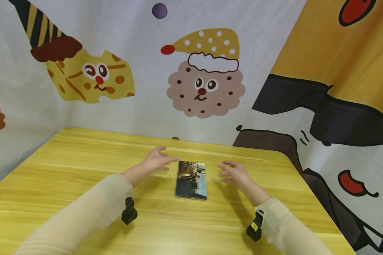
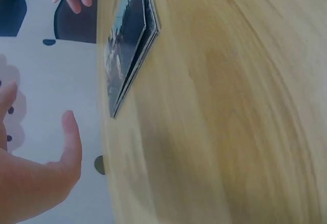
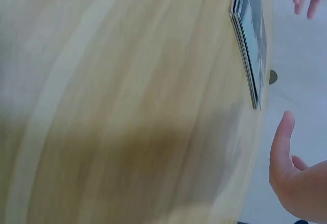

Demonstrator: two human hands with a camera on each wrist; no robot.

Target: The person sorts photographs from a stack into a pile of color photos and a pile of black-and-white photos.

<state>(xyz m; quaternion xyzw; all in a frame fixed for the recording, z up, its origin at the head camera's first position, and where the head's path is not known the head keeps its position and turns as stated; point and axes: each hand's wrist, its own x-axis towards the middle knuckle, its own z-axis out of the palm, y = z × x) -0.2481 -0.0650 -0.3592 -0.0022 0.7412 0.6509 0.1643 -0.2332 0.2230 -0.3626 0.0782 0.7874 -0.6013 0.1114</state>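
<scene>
Booklet [image 1: 190, 180] is lying flat on the table, right between the two hands and apart from both. Fingers first: on the left hand [image 1: 155, 161] they're spread with gaps between them, and in the head view one fingertip hangs just beside the far left corner. The right hand [image 1: 237, 173] has its fingers apart too, bent a little and pointing in at the right edge, with a wider strip of wood in between. Edge-wise, the left wrist view shows a thin dark gap between layers on the left side, and the right wrist view shows several thin layers stacked up along the right. Wood table [image 1: 185, 233] runs a good way toward the person from the near edge, while only a narrower band sits between the far edge and the curtain [image 1: 140, 117]. Sideways there's plenty of wood past each hand, more on the left, since the table's right edge slants down beyond the right sleeve [image 1: 290, 223]. Both wrists wear small black cameras [image 1: 129, 211], well back from the booklet.
</scene>
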